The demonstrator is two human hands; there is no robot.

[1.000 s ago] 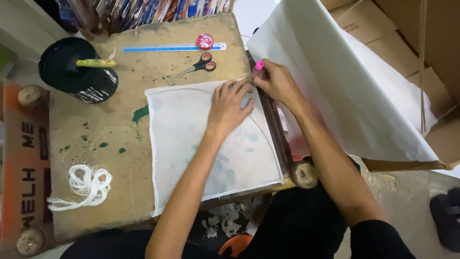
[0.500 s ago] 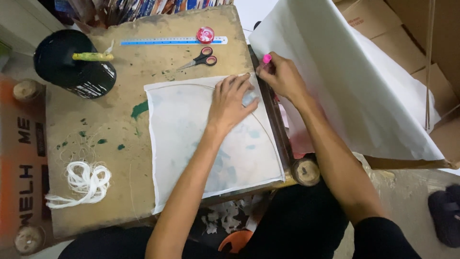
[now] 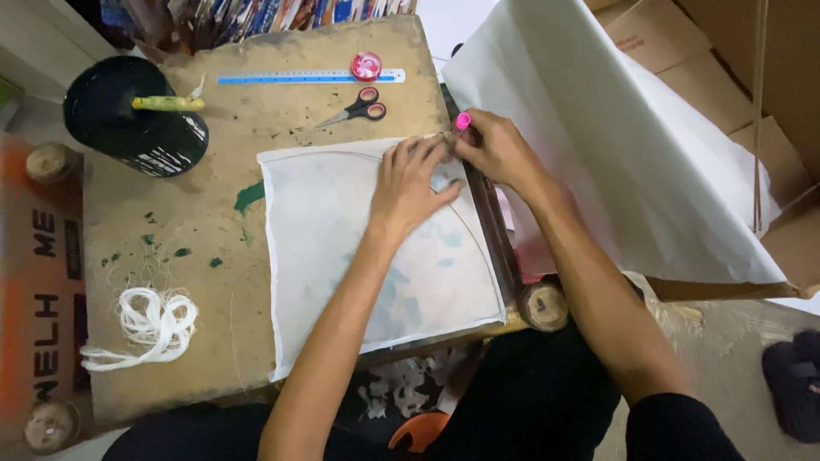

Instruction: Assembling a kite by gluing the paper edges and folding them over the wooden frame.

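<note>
Right hand (image 3: 500, 154) (pink marker (image 3: 461, 121)) moved left

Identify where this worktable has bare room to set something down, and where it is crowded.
Bare wood lies between the black pot, the white sheet and the cord coil, and below the ruler left of the scissors. Crowded: the sheet's top right corner, where left hand and right hand with pink marker meet.

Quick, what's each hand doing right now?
Left hand: open, flat on the white sheet.
Right hand: closed around a pink marker.
</note>
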